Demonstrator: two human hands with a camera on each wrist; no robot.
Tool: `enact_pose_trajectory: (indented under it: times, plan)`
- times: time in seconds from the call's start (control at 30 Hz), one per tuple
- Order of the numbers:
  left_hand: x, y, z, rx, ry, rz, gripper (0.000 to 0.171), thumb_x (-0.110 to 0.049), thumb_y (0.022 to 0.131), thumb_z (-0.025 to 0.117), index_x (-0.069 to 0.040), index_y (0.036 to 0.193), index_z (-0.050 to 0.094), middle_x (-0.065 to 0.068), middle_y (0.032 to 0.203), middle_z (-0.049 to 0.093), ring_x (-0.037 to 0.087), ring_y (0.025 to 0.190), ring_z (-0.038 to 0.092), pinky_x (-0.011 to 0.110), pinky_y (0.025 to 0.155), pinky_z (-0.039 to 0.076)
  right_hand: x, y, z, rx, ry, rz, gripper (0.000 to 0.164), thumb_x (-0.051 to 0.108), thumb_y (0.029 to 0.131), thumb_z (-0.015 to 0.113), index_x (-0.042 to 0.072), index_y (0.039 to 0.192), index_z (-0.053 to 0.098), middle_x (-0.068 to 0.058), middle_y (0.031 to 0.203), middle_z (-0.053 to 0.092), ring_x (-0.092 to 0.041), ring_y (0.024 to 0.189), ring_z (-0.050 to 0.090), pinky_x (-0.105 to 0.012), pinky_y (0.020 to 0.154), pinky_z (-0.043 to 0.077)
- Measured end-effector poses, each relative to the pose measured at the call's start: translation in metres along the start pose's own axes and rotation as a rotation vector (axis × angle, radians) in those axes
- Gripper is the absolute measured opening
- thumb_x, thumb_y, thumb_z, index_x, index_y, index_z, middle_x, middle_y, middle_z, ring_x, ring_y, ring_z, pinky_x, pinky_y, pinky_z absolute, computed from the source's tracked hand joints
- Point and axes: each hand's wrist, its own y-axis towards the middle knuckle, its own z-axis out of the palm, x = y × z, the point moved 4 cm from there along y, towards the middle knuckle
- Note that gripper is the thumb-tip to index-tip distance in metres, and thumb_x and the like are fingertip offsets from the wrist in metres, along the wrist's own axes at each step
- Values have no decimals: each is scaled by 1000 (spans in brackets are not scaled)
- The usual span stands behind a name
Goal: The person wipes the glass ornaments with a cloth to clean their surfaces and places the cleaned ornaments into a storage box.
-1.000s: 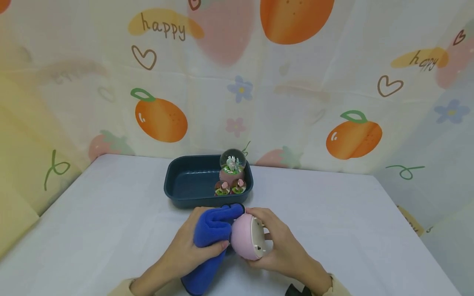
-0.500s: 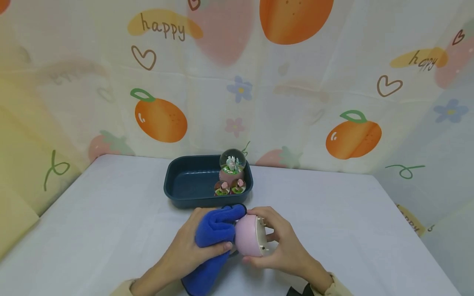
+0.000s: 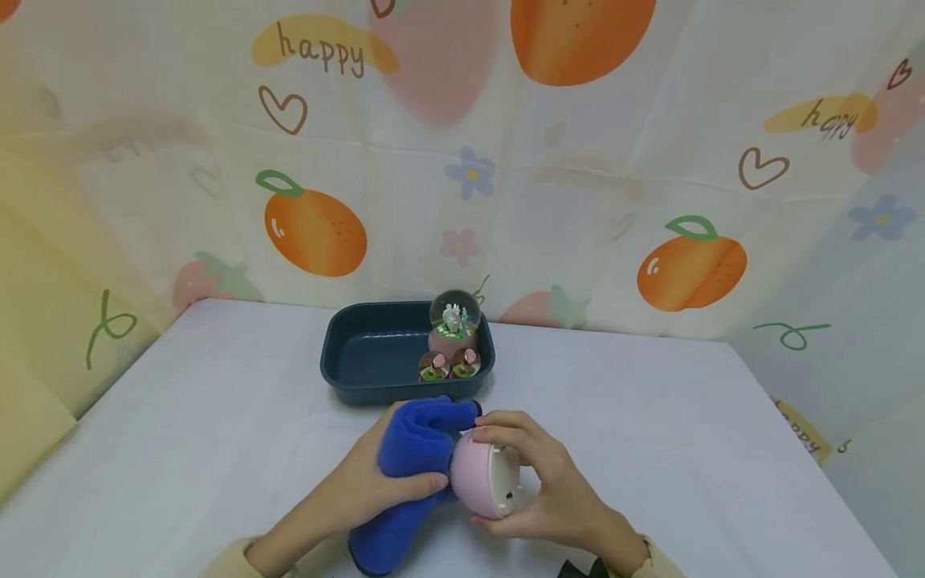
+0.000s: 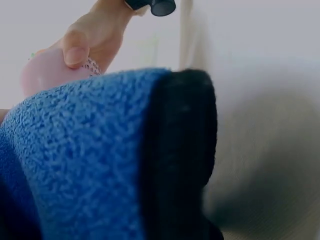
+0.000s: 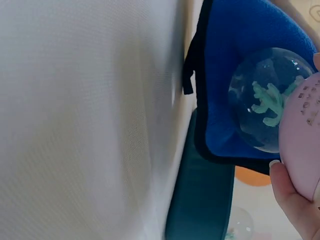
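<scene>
My right hand [image 3: 552, 478] grips a snow globe [image 3: 473, 475] by its rounded pink base, which lies tipped on its side with the cream underside facing right. Its clear ball, with a pale green figure inside, points left into a blue cloth [image 3: 413, 441]. Folded in my left hand [image 3: 364, 486], that black-edged cloth is held with the thumb across its front. In the right wrist view the cloth [image 5: 220, 125] spreads behind the glass ball [image 5: 260, 100]. The left wrist view has the cloth [image 4: 85, 155] covering most of the globe, with part of the pink base [image 4: 45, 72] showing.
Beyond the hands stands a dark teal tray [image 3: 372, 393]. At its right end sit a larger snow globe [image 3: 454, 343] and two small ones [image 3: 433, 368]. A black object [image 3: 584, 569] shows at the front edge by the right wrist. Behind the white table hangs a printed curtain.
The snow globe shifted slightly right, then back left and a little lower. The right fingers now reach further over the top of its base. The left hand keeps the cloth against it.
</scene>
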Motion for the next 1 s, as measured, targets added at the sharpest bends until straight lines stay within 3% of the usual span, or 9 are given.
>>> enact_pose_trajectory:
  times: [0.1,0.37,0.43,0.6,0.67,1.0]
  plan:
    - [-2,0,0,-23,23,19,64,-32,85,77,-30,140,43,0,132,58,22,114,61,44,91,52,0,0,0,2,-3,-7,83,12,63,93,8,134,51,-15,135,51,-21,122,55,-25,76,59]
    - [-8,-4,-4,-164,125,32,50,-36,88,72,-19,132,53,5,122,64,18,104,64,42,86,55,0,0,-3,-10,-6,-50,85,12,60,94,6,134,51,-17,134,52,-20,121,56,-24,76,58]
    - [-8,-4,-4,-143,106,44,52,-34,87,73,-20,132,52,5,122,64,19,104,64,41,85,55,0,1,-3,-4,-14,-84,87,10,58,95,6,133,51,-18,133,52,-21,122,55,-27,80,58]
    - [-5,-3,0,10,31,65,68,-29,85,77,-26,142,41,0,136,57,24,116,60,42,92,51,2,2,-2,23,-62,-197,88,8,53,96,6,129,53,-19,132,52,-25,122,54,-33,92,56]
    - [-4,-2,1,37,33,71,72,-29,84,78,-27,144,38,-2,140,54,24,120,59,42,95,49,2,2,-1,28,-75,-214,87,9,53,96,7,129,53,-18,132,52,-25,122,54,-32,93,55]
    - [-6,-5,3,-81,116,189,65,-30,82,80,-34,138,46,-10,132,56,13,112,60,31,93,50,3,2,0,2,-114,-155,90,10,54,95,3,132,51,-17,134,51,-24,122,54,-35,94,55]
